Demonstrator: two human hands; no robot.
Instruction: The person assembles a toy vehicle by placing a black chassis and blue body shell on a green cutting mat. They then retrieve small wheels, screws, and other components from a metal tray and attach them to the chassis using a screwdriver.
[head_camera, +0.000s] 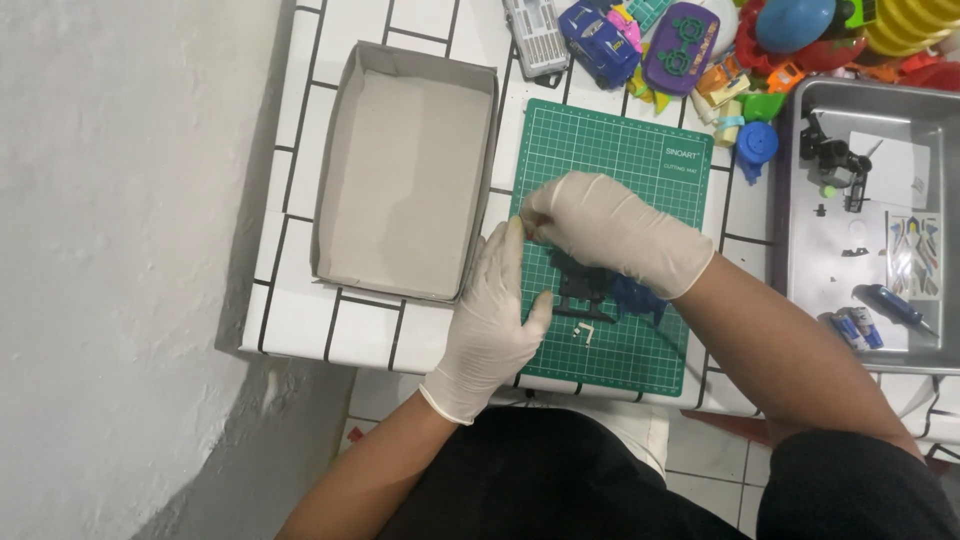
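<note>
Both gloved hands meet over the green cutting mat (640, 150). The right hand (600, 225) has its fingertips pinched together; what they grip is too small to tell. The left hand (495, 310) is loosely open, its fingertips touching the right's. Beneath them lies a dark toy assembly (580, 285) with blue parts, mid-mat. An open grey box (400, 170) stands just left; a metal tray (800, 200) right.

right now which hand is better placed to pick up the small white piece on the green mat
Left, probably. The left hand lies at the green mat's left edge, thumb beside the small white piece. The right hand is higher up, its fingertips pinched together near the mat's left edge.
</note>
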